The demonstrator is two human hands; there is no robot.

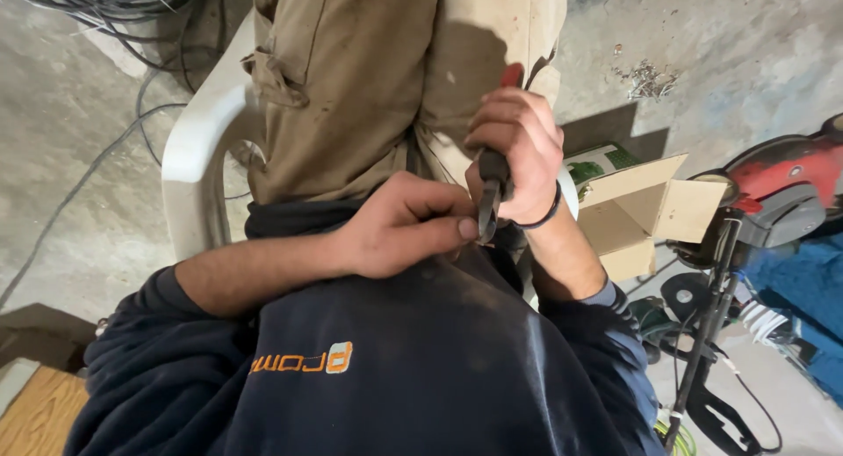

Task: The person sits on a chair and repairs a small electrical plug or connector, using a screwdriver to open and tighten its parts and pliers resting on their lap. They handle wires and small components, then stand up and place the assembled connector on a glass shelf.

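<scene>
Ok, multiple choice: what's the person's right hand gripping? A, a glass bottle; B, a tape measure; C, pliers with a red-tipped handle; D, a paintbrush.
C: the right hand is closed around pliers with dark jaws pointing down and a red handle tip showing above the knuckles, while the left hand pinches something small at the jaws.

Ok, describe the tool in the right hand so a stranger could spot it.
Start at the white plastic chair, then the lap in front of it. There the right hand grips pliers: red handle tip above the fist, dark metal jaws pointing down toward the left hand.
</scene>
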